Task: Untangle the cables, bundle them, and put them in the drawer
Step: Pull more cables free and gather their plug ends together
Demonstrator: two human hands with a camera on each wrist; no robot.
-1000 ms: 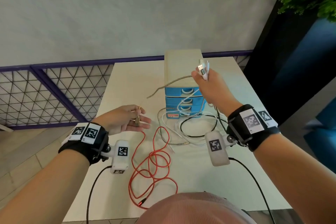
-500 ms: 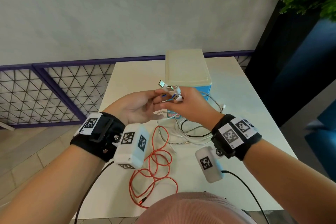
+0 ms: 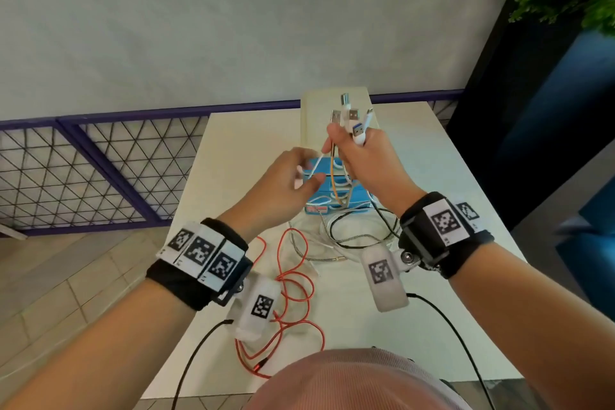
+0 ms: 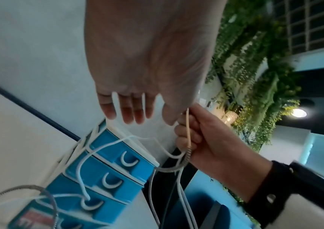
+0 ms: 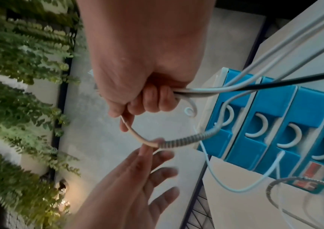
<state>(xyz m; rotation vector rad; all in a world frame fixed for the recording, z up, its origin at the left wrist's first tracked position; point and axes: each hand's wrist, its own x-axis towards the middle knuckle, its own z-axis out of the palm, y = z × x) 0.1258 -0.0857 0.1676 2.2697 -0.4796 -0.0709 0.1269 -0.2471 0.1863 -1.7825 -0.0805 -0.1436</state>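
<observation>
white cables (image 3: 346, 156) in right hand (image 3: 369, 163)

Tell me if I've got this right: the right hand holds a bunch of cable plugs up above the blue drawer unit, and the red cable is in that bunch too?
Not quite. The right hand does hold the cable plugs above the blue drawer unit, but the red cable lies loose on the table, as the head view shows.

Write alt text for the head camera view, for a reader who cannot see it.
A person's right hand holds up a bunch of cable plugs above a white table, while the open left hand reaches toward the hanging cables. Behind the hands stands a small blue drawer unit; a loose red cable lies on the table nearer the person.
</observation>
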